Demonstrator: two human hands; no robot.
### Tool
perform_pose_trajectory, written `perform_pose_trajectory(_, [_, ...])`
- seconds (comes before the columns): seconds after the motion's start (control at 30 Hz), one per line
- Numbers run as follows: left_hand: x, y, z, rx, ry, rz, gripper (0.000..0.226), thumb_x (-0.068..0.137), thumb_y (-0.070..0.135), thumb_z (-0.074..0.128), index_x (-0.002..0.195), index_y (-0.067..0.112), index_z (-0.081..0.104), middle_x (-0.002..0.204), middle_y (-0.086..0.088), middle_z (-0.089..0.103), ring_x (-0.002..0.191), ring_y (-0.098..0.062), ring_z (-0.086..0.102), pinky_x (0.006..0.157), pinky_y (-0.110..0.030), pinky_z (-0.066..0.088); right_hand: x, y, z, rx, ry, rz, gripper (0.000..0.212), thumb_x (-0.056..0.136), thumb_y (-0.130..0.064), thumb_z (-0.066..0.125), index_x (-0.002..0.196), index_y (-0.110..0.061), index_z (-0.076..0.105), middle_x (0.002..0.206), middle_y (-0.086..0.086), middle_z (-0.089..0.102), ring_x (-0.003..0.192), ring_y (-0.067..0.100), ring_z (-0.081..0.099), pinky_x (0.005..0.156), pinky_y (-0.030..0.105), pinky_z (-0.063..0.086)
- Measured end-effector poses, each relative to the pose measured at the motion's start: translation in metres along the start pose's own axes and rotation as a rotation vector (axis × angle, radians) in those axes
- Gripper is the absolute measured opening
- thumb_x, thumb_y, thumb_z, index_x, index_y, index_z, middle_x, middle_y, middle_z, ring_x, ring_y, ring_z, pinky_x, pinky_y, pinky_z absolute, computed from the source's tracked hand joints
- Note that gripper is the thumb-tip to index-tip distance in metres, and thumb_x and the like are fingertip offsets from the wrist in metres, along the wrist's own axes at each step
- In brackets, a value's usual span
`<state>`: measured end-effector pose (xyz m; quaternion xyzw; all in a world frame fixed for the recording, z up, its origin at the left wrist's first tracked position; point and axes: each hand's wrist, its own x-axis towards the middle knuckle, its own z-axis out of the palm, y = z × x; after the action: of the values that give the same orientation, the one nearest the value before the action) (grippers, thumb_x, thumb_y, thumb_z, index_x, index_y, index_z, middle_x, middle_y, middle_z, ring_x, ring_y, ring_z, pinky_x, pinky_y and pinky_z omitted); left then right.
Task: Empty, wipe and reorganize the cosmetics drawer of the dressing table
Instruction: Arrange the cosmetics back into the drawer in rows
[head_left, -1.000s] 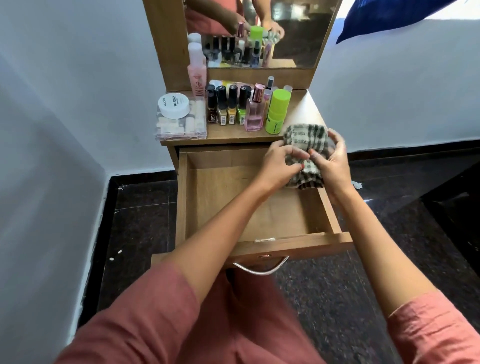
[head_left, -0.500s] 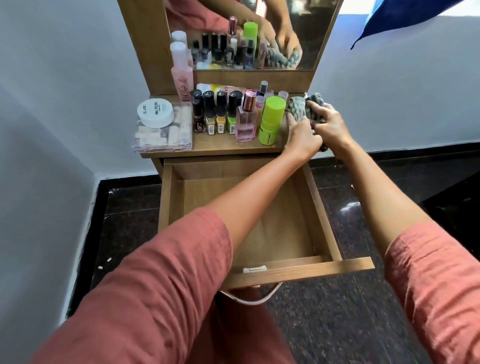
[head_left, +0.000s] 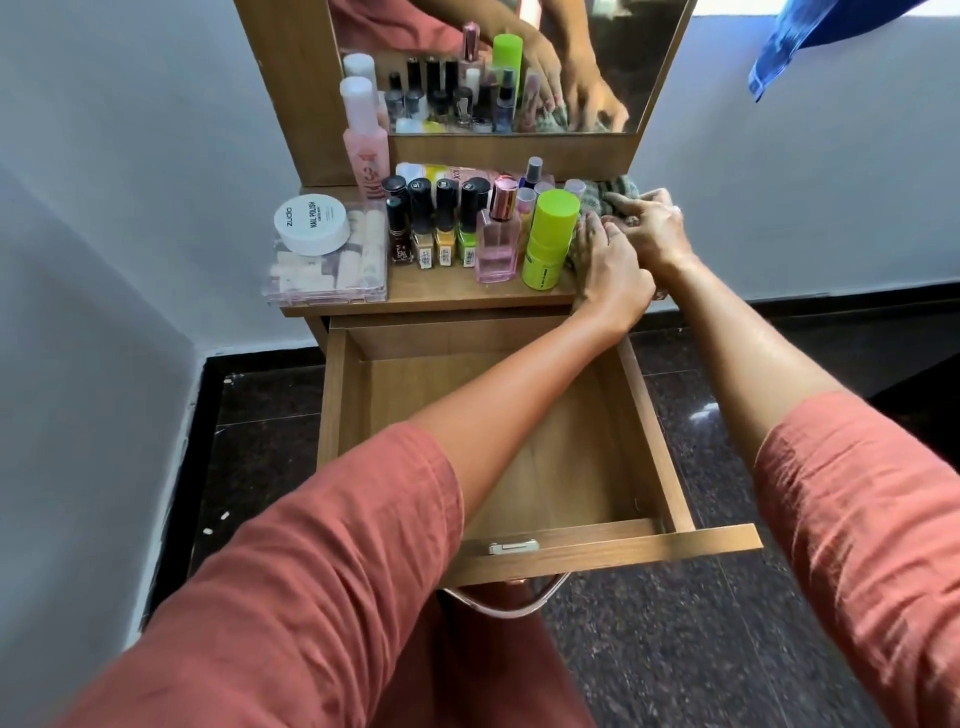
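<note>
Cloth: on the counter's right end, beside the green bottle, under both your hands.
Left hand: fingers nearly straight, pressing the cloth.
Right hand: fingers curled, gripping the cloth.
Drawer: pulled open below.

Left grip flat on checked cloth, right grip clutching it, beside green bottle, drawer open below

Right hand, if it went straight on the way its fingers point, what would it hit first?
Probably the small pale-capped bottle just past the checked cloth that the right hand rests on, behind the green bottle; depth there is unclear.
</note>
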<state>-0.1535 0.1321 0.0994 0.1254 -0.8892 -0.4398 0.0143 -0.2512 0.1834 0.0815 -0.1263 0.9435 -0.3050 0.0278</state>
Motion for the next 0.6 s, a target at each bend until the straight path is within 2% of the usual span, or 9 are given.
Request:
perform_pose_trajectory(0.1, [-0.008,0.000,-0.003,-0.026,-0.007,0.031,0.064,0.086,-0.003,0.041,0.142,-0.009,0.010,0.154,-0.022,0.001,0.144,-0.027,-0.003,0.118,-0.030,-0.003,-0.008,-0.003,-0.004,0.011,0.024,0.017,0.042,0.092,-0.028,0.051,0.134,-0.020,0.047,0.131,0.016,0.041,0.126,0.027,0.041,0.109,0.032,0.032])
perform_pose_trajectory(0.17, [-0.014,-0.002,-0.006,-0.031,0.014,0.063,0.060,0.085,-0.003,0.041,0.140,-0.010,0.018,0.152,-0.023,0.011,0.144,-0.029,0.006,0.118,-0.029,0.005,-0.016,-0.003,-0.005,0.028,0.057,0.030,0.042,0.093,-0.026,0.050,0.134,-0.017,0.046,0.133,0.016,0.041,0.126,0.027,0.041,0.109,0.030,0.030])
perform_pose_trajectory(0.23, [-0.022,-0.007,-0.009,-0.047,0.047,0.101,0.057,0.084,-0.005,0.041,0.138,-0.010,0.024,0.151,-0.023,0.020,0.142,-0.028,0.013,0.117,-0.029,0.010,-0.027,-0.003,-0.004,0.039,0.116,0.030,0.040,0.093,-0.025,0.049,0.131,-0.015,0.050,0.133,0.017,0.041,0.127,0.029,0.040,0.108,0.030,0.029])
perform_pose_trajectory(0.3, [-0.035,-0.013,-0.012,-0.071,0.072,0.120,0.059,0.084,-0.006,0.040,0.140,-0.007,0.023,0.152,-0.019,0.019,0.143,-0.025,0.013,0.117,-0.026,0.009,-0.042,-0.005,-0.003,0.053,0.206,0.034,0.035,0.094,-0.024,0.048,0.126,-0.014,0.055,0.132,0.017,0.042,0.126,0.030,0.038,0.106,0.029,0.029])
perform_pose_trajectory(0.43, [-0.064,-0.027,-0.021,-0.111,0.122,0.142,0.055,0.086,-0.007,0.039,0.140,-0.004,0.028,0.150,-0.018,0.026,0.142,-0.023,0.020,0.111,-0.018,0.010,-0.076,-0.014,0.003,0.158,0.405,0.030,0.025,0.091,-0.019,0.051,0.109,-0.012,0.066,0.120,0.017,0.051,0.115,0.030,0.046,0.099,0.028,0.034])
perform_pose_trajectory(0.5, [-0.079,-0.035,-0.029,-0.132,0.162,0.151,0.050,0.086,-0.007,0.040,0.136,-0.004,0.036,0.145,-0.019,0.037,0.137,-0.025,0.030,0.108,-0.017,0.016,-0.094,-0.023,0.011,0.267,0.437,0.026,0.021,0.088,-0.014,0.053,0.102,-0.008,0.068,0.113,0.018,0.057,0.106,0.031,0.055,0.098,0.030,0.040])
perform_pose_trajectory(0.6, [-0.098,-0.049,-0.042,-0.141,0.242,0.163,0.042,0.086,-0.006,0.041,0.127,0.000,0.050,0.133,-0.016,0.052,0.125,-0.024,0.046,0.102,-0.020,0.029,-0.119,-0.040,0.026,0.378,0.430,0.032,0.019,0.086,-0.012,0.056,0.097,-0.003,0.069,0.103,0.017,0.065,0.099,0.026,0.060,0.089,0.024,0.042])
